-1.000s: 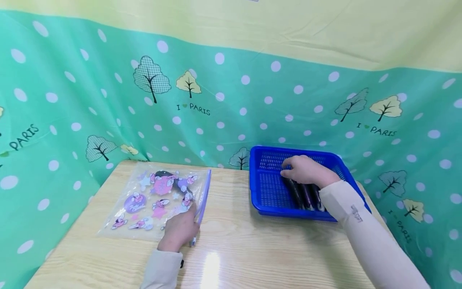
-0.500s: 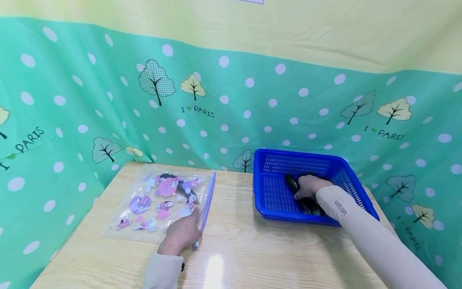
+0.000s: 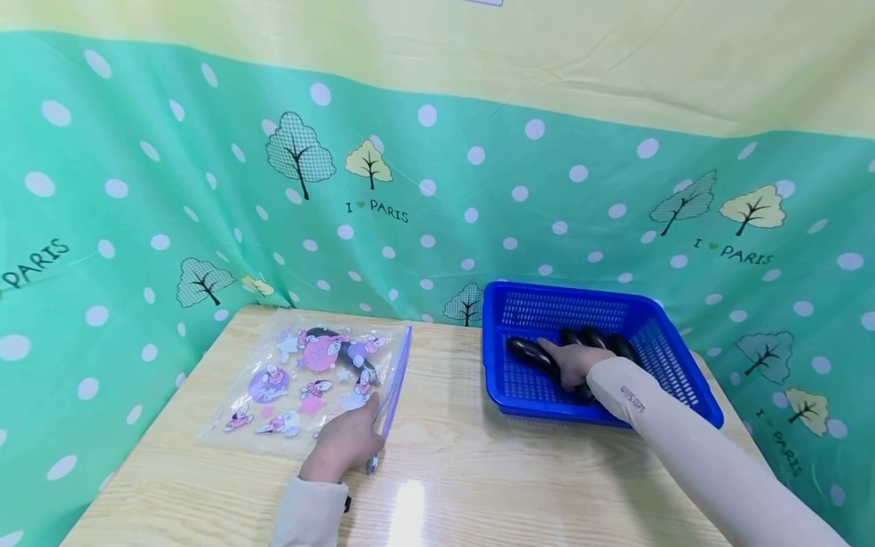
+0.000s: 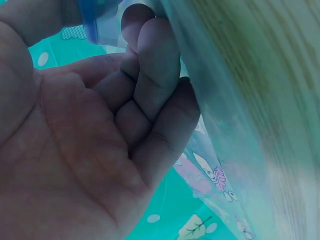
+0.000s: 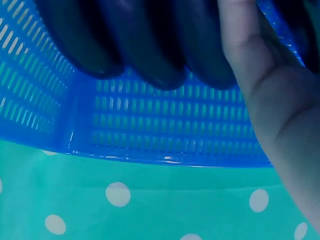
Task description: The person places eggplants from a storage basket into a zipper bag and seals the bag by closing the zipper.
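A clear zip bag (image 3: pixel 301 395) with cartoon prints lies flat on the table at the left, one dark eggplant (image 3: pixel 355 363) showing through it. My left hand (image 3: pixel 345 441) pinches its purple zip edge near the front corner; in the left wrist view the fingers curl against the clear plastic (image 4: pixel 220 125). Inside the blue basket (image 3: pixel 509 406), my right hand (image 3: pixel 577 365) grips a dark purple eggplant (image 3: pixel 529 353) that lies slanted to the left. Several more eggplants (image 5: pixel 145 50) lie side by side there, partly hidden behind the hand and sleeve.
The wooden table (image 3: pixel 451 471) carries the bag at left and the basket at right, with a gap between them. A green dotted curtain (image 3: pixel 424 220) hangs close behind and along both sides. The basket's raised rim (image 3: pixel 574 289) surrounds the eggplants.
My right hand has gone down into the basket and taken hold of an eggplant, whose upper end has shifted left, apart from the others. My left hand stays on the bag's edge.
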The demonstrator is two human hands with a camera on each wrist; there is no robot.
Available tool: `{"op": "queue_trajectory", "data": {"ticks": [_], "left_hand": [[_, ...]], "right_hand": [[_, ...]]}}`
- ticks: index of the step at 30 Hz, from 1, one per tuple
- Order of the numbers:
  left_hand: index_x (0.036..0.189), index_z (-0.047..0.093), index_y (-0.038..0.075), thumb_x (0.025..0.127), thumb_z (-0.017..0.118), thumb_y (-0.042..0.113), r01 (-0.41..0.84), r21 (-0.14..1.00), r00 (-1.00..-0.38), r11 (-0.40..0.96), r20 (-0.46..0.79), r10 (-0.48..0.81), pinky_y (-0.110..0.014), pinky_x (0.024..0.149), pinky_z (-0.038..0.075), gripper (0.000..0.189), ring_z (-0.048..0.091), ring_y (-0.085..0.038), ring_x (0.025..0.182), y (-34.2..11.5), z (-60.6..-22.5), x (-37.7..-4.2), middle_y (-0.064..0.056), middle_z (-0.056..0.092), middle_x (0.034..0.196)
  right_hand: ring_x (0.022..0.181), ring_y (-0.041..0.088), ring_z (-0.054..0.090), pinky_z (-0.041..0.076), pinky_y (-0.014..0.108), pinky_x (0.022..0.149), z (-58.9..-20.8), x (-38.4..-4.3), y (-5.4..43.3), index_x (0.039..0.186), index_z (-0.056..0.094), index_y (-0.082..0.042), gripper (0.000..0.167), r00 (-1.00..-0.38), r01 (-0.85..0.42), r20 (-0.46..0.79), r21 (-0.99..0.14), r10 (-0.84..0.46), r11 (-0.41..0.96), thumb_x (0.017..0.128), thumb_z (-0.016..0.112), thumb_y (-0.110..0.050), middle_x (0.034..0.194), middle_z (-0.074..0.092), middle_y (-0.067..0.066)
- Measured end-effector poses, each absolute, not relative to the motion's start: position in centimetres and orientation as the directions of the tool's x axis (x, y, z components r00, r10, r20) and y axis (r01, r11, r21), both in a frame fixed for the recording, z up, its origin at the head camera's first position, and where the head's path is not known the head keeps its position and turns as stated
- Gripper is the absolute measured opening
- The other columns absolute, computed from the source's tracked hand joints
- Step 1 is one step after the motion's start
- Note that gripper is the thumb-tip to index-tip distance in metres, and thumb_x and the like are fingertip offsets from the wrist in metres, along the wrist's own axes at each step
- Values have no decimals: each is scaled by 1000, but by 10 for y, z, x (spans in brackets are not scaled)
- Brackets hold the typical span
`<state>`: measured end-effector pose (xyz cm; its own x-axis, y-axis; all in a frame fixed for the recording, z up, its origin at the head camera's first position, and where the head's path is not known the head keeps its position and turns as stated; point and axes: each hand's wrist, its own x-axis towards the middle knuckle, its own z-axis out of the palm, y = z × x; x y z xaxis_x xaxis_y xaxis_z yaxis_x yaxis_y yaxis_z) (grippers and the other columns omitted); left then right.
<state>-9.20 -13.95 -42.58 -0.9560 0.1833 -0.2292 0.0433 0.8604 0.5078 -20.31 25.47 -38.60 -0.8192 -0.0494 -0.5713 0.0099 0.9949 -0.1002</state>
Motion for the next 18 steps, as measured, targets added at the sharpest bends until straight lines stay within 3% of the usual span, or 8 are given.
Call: {"op": "queue_trajectory", "data": {"ticks": [3,6,8,10,13,16,18], "left_hand": [[153,36,-5,84,67,7,39,509,-955,860,-233,181,-55,92,49,77,62,-36,106,-139,-426,-91,-28,53,141],[152,37,-6,84,67,7,46,505,-956,862,-229,186,-57,92,48,76,62,-38,108,-139,-426,-91,-28,53,140],[152,38,-6,84,68,7,52,504,-956,862,-224,189,-58,94,47,75,61,-39,111,-140,-426,-91,-28,54,140],[151,38,-7,83,68,7,58,499,-957,865,-220,191,-58,93,48,75,62,-39,109,-140,-425,-91,-28,54,139],[151,38,-6,83,68,7,54,496,-958,867,-218,184,-57,93,48,75,62,-38,109,-140,-425,-91,-28,54,139],[152,38,-6,83,68,7,50,496,-958,867,-223,182,-55,89,50,76,62,-34,102,-139,-424,-91,-28,54,139],[151,38,-6,83,68,7,50,496,-957,867,-226,185,-54,87,51,76,62,-33,98,-139,-425,-91,-28,54,139]], "right_hand": [[130,44,36,53,40,65,-386,-204,255,163,22,-19,93,-817,-14,-571,-124,-83,992,84,67,3,160,19,30],[101,34,60,51,36,58,-378,-206,256,158,32,-10,82,-805,1,-585,-164,-97,986,84,67,-1,134,52,27],[72,24,61,48,30,51,-369,-208,256,154,38,-2,74,-800,23,-591,-202,-103,979,86,67,-4,106,61,18],[56,17,55,44,26,47,-360,-212,256,150,40,5,66,-803,56,-588,-233,-95,971,90,65,-8,87,60,12],[57,16,54,43,27,51,-348,-216,256,145,43,13,61,-834,32,-539,-254,-114,967,94,65,-13,83,62,11],[84,28,65,53,37,70,-340,-220,255,141,47,15,60,-880,-7,-456,-269,-134,963,95,68,-18,109,67,24],[103,36,62,54,46,84,-337,-220,253,140,48,15,61,-909,-26,-393,-287,-142,958,95,69,-20,126,60,31]]}}
